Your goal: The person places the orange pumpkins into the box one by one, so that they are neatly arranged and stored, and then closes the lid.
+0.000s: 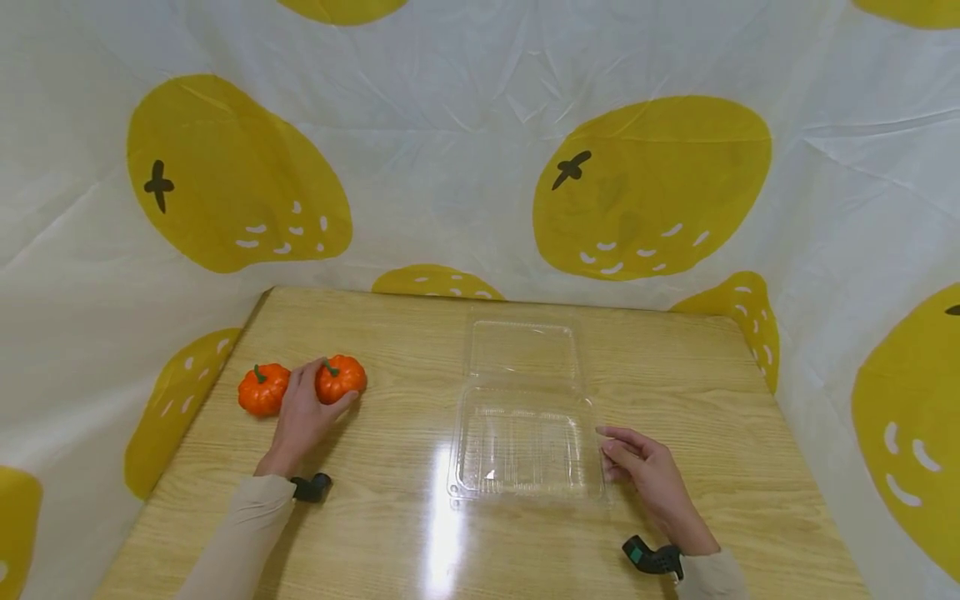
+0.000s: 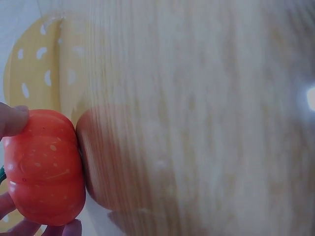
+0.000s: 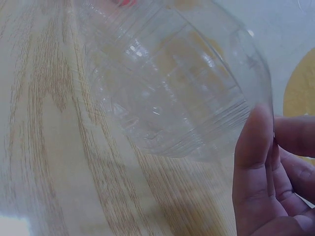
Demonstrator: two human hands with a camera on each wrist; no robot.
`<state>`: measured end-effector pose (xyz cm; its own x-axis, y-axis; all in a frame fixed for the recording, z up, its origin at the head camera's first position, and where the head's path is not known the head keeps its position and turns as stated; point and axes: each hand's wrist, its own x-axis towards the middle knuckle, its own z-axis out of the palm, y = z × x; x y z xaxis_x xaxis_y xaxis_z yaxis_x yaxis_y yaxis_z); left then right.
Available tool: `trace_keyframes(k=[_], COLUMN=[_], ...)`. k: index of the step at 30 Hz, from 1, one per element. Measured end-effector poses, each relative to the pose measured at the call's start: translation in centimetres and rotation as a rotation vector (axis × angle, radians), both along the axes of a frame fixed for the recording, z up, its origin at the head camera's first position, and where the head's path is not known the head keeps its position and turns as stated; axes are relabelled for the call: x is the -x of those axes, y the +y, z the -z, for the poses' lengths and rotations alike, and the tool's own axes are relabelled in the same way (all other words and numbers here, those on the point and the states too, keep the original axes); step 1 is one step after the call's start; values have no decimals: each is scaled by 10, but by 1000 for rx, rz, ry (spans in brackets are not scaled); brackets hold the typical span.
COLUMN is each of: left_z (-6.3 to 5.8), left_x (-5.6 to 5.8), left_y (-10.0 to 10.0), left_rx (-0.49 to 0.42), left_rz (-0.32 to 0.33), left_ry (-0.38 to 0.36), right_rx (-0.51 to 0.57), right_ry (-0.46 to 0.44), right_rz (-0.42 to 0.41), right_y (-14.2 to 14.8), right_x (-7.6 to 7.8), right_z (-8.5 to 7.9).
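Note:
My left hand [image 1: 303, 418] grips a small orange pumpkin [image 1: 343, 382] with a green stem, at the left of the table. In the left wrist view, the thumb and fingertips hold opposite sides of this pumpkin [image 2: 47, 169], close to the wood surface. Just left of the hand sits a second orange pumpkin [image 1: 262, 392]. A clear plastic clamshell container [image 1: 525, 454] lies opened out at mid-table, its lid [image 1: 523, 348] spread toward the back. My right hand [image 1: 654, 477] pinches the container's right edge between thumb and fingers, as the right wrist view shows.
Beneath everything is a light wooden table [image 1: 390, 533] with a bright glare streak near the front. A white curtain [image 1: 442, 175] printed with yellow fruit surrounds its back and sides. Each wrist wears a small black camera [image 1: 651, 557].

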<state>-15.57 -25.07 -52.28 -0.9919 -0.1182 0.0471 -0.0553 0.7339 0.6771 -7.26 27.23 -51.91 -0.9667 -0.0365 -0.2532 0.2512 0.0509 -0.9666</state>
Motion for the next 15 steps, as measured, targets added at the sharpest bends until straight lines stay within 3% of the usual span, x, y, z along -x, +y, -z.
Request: trace_keyframes(k=[15], left_z=[-13], left_x=[0], left_y=[7], left_rx=[36], left_rz=[37], left_ry=[4], right_rx=[14], right_ry=[-15], right_rz=[20], right_y=[-3], right_x=[0], right_z=[-5])
